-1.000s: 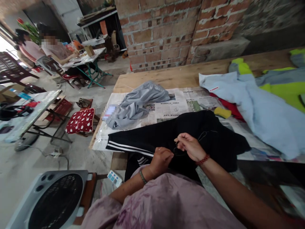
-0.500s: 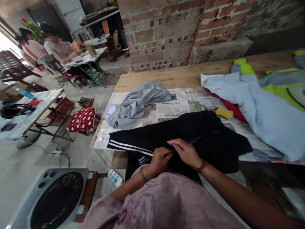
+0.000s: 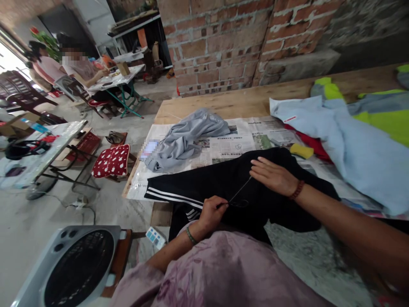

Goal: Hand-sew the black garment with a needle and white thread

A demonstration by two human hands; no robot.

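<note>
Black trousers with white side stripes lie across the newspaper at the table's near edge, partly hanging toward my lap. My left hand is closed in a pinch on the black cloth near that edge. A thin pale thread runs taut from there up to my right hand, whose fingertips hold its other end. Its fingers lie close together and the thumb is hidden beneath. Whether a needle is in them, I cannot make out. A small loop of thread lies on the cloth beside my left fingers.
A grey garment and newspaper cover the wooden table. Right of them lie a yellow sponge and a light blue garment. A fan stands lower left, near a red cushioned stool. People sit at a far table.
My right hand has moved away from my left, up and to the right over the trousers, drawing the thread out between them. My left hand stays almost in place.
</note>
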